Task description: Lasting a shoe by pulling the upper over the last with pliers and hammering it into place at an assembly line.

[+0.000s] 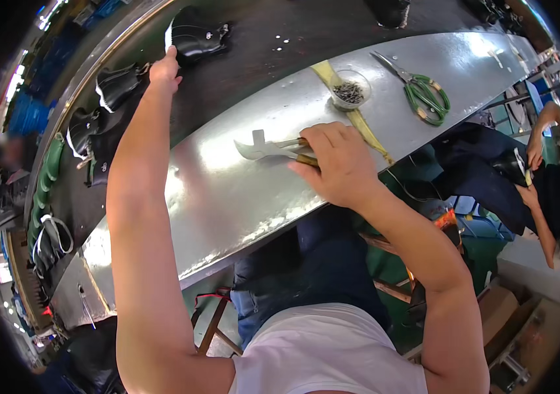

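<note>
Your left hand stretches to the black upper, likely because it lies toward the desk's far-left edge; whether that grip pinches, I can't tell. Your right hand wraps the pincers' handles, probably for control.

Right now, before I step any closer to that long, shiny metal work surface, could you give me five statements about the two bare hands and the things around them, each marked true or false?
1. The person's left hand reaches to a glossy black shoe piece with a white edge. True.
2. Scissors with green handles lie on the shiny metal work surface. True.
3. The right hand holds those scissors. False: it holds a grey metal tool with brownish handles.
4. A clear round cup contains small grey metal nails. True.
5. The scissors lie left of the cup in the picture. False: they lie to its right.
</note>
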A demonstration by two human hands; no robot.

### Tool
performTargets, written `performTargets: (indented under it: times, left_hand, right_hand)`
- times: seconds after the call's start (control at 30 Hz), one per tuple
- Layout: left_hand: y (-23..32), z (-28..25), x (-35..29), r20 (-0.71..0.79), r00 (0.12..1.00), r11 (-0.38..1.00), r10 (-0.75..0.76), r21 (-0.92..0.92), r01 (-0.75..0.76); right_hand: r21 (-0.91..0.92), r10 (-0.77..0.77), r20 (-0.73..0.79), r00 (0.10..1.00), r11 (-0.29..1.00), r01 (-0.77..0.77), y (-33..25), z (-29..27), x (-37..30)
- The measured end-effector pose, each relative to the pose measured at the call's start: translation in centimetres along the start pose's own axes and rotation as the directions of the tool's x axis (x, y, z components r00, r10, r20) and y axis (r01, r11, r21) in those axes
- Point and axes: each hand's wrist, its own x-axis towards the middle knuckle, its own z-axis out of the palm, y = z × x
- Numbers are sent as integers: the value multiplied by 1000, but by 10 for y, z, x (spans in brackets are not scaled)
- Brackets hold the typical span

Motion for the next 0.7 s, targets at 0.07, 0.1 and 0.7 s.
performTargets:
  times: [0.07, 0.1, 0.7]
  left_hand:
    - [3, 5, 3, 31, 999, 999, 36, 14, -37]
    - [4, 7, 0, 64, 997, 998, 45, -37, -43]
    - [31, -266, -302, 503, 681, 525, 532, -827, 201]
  right_hand:
    - [18, -3, -5, 1000, 1000, 3, 0, 1, -2]
    - [5, 7, 3, 1000, 1000, -7, 0, 1, -2]
    - [-88, -18, -108, 994, 996, 9, -11, 13, -4]
